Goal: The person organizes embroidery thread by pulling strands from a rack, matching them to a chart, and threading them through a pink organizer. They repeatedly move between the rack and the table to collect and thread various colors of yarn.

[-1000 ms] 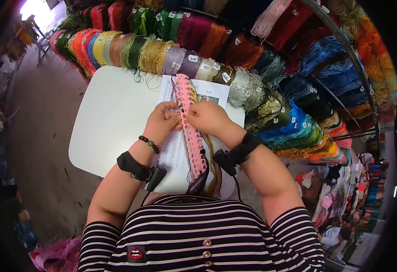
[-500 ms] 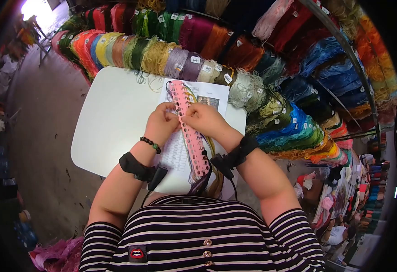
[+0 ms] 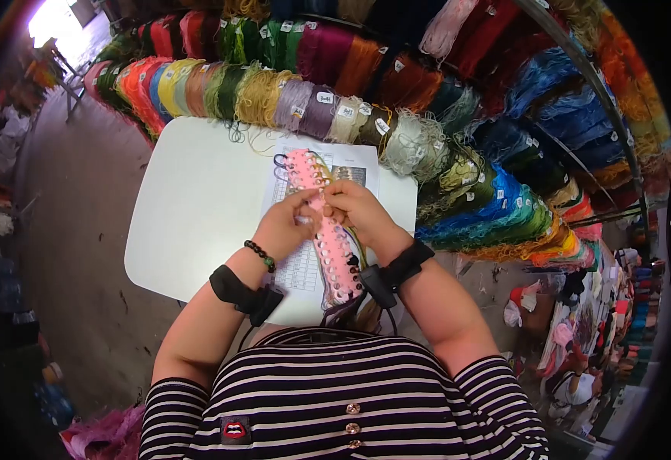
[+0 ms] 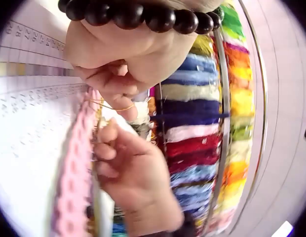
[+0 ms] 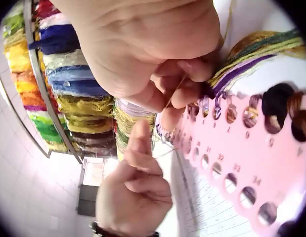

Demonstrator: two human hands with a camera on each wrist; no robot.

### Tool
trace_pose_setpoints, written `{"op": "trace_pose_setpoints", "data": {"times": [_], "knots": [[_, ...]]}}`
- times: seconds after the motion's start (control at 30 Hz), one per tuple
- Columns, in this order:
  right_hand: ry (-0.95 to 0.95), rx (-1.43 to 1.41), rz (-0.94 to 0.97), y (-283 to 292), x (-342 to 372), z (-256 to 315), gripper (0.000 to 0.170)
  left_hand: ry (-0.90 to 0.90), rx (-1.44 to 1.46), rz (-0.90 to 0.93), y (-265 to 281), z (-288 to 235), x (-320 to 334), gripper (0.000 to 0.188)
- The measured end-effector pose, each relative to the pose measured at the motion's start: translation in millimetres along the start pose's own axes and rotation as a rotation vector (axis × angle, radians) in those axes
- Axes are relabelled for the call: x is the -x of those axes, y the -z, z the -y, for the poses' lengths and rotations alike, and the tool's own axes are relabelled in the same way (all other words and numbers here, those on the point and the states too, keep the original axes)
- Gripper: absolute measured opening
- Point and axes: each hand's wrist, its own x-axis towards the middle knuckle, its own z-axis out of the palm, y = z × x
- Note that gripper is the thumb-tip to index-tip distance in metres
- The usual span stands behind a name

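A long pink thread organizer card [image 3: 335, 257], with numbered holes down both edges, slants over the printed sheets on the white table. Colored strands are looped through many of its holes. My right hand [image 3: 362, 213] is over the card's right edge, pinching a thin golden-brown embroidery thread [image 5: 174, 93] between thumb and fingers. Opposite it, my left hand [image 3: 278, 228] reaches across the card from the left edge, index finger extended. The same golden thread [image 4: 117, 108] runs to the left fingers, which pinch it. Part of the card lies hidden under both hands.
A printed chart [image 3: 297, 272] lies under the card. Behind the white table [image 3: 186, 199], racks carry rows of labelled thread skeins [image 3: 305, 103], curving round to the right. A bundle of loose strands [image 5: 261, 54] hangs from the card's edge. Pink fibre [image 3: 105, 429] shows at lower left.
The card's top end has shifted down and left. The right hand has lifted its fingers from the card's middle and now draws thread there; the left index finger has straightened across the card.
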Motion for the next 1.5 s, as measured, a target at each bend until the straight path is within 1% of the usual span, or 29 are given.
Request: {"op": "trace_pose_setpoints", "data": {"times": [0.03,0.07,0.13,0.2,0.23,0.33,0.37,0.47,0.5,0.6,0.63,0.73,0.77,0.87,0.9,0.93,1.0,1.07,1.13,1.17,1.2,1.23,1.27,1.33,1.37,1.4,1.43,1.47,1.5], "knots": [[-0.003,0.046,-0.027,1,1,-1,0.017,-0.040,-0.100,0.008,3,10,0,0.040],[0.078,0.300,-0.096,1,8,1,0.019,-0.081,-0.200,0.017,5,14,1,0.040],[0.241,0.810,-0.247,-2,27,10,0.025,-0.056,0.108,0.035,2,-12,10,0.049],[0.000,0.490,0.002,-7,36,26,0.033,-0.072,0.402,0.093,0,-27,20,0.052],[-0.117,0.325,0.122,-8,39,30,0.037,-0.095,0.467,0.144,0,-29,23,0.060],[-0.220,0.006,0.339,-4,45,32,0.041,-0.125,0.527,0.191,-6,-47,39,0.063],[-0.185,-0.010,0.364,-6,51,36,0.043,-0.153,0.524,0.216,-4,-51,42,0.069],[-0.024,-0.061,0.349,-22,65,43,0.041,-0.197,0.579,0.289,-4,-70,56,0.073],[-0.194,-0.217,0.372,-17,67,44,0.036,-0.228,0.612,0.315,-4,-78,60,0.071],[-0.056,-0.305,0.368,-30,89,63,0.030,-0.244,0.603,0.308,0,-98,68,0.074],[-0.001,-0.323,0.355,-22,84,57,0.027,-0.293,0.444,0.219,2,-102,69,0.065],[0.244,0.024,0.039,-19,110,89,0.022,-0.392,-0.101,-0.211,25,-97,64,0.050],[0.242,0.116,0.014,-15,117,93,0.021,-0.427,-0.235,-0.288,27,-98,66,0.032],[0.273,0.367,-0.085,-8,137,102,0.019,-0.256,-0.208,-0.281,23,-111,75,0.026],[0.308,0.431,-0.133,-8,143,105,0.018,-0.238,0.040,-0.167,35,-106,76,0.024],[0.343,0.496,-0.181,-7,148,107,0.018,-0.232,0.248,-0.143,44,-109,78,0.024],[0.394,0.404,-0.223,5,158,108,0.018,-0.220,0.666,-0.096,61,-121,81,0.026],[0.401,0.252,-0.283,22,167,109,0.021,-0.280,0.873,0.024,108,-116,81,0.027],[0.389,0.135,-0.374,41,177,115,0.020,-0.363,0.920,0.081,163,-106,79,0.029],[0.400,0.140,-0.433,54,178,117,0.019,-0.393,0.890,-0.211,191,-100,75,0.039],[0.412,0.145,-0.494,71,180,120,0.019,-0.360,0.555,-0.517,176,-115,82,0.050],[0.418,0.146,-0.554,98,178,120,0.019,-0.307,0.427,-0.623,181,-106,83,0.051],[0.426,0.147,-0.641,100,179,133,0.020,-0.255,0.296,-0.726,187,-96,83,0.053],[0.518,0.049,-0.674,93,182,166,0.021,-0.225,-0.048,-0.654,151,-87,87,0.057],[0.538,0.064,-0.697,90,181,185,0.021,-0.189,-0.279,-0.492,151,-69,85,0.054],[0.557,0.078,-0.722,85,182,202,0.022,-0.255,-0.469,-0.297,154,-41,74,0.045],[0.515,0.080,-0.716,67,184,218,0.027,-0.219,-0.548,-0.195,125,-40,79,0.039],[0.474,0.084,-0.709,52,184,230,0.033,-0.362,-0.865,-0.090,102,-45,84,0.044],[0.532,0.085,-0.756,61,177,243,0.034,-0.597,-1.008,0.049,88,-41,83,0.048]]}}
